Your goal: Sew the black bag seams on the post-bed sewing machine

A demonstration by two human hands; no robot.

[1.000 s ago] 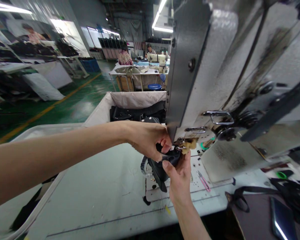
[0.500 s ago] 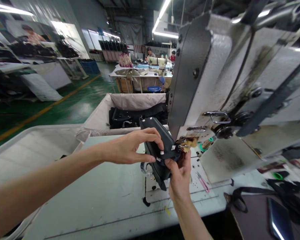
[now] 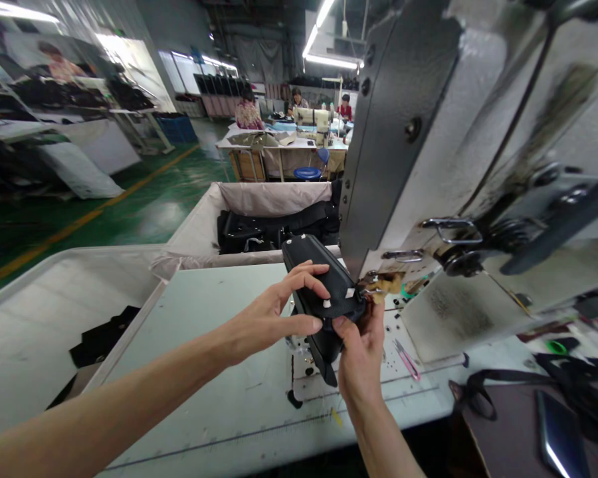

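A black bag [image 3: 339, 282] is right under the needle end of a big sewing machine [image 3: 413, 153], tipped at a slant, with its far end pointing away to the left. Little white bits stick to it: one [image 3: 350, 292] on its right side, one [image 3: 327, 303] near its middle and one [image 3: 303, 236] at its far end. The right hand [image 3: 361, 352] pinches the near right edge, thumb on top and the other fingers wrapped round the side, partly hidden. The left hand [image 3: 274, 312] is spread over the left side, thumb and pointing finger well apart, their tips on or close to the bag; I can't tell if they press. Just right of the bag, a fluffy yellow bit [image 3: 389, 284] hangs on the machine. Pink snips [image 3: 407, 362] lie to the right of the hands. All this is on a pale table [image 3: 199, 299]. Past its far edge is a cloth bin [image 3: 274, 197] with black things [image 3: 303, 219] in it. To the left, a white bin [image 3: 104, 272] holds black pieces [image 3: 102, 335]. At the near right I see a black strap [image 3: 493, 392] and a dark, shiny flat thing [image 3: 561, 431]. Far off there is a blue stool [image 3: 307, 173], a cream sewing machine [image 3: 315, 118], and a person in a red top [image 3: 345, 108]. A yellow line [image 3: 149, 172] runs along the green floor [image 3: 172, 209] on the left.
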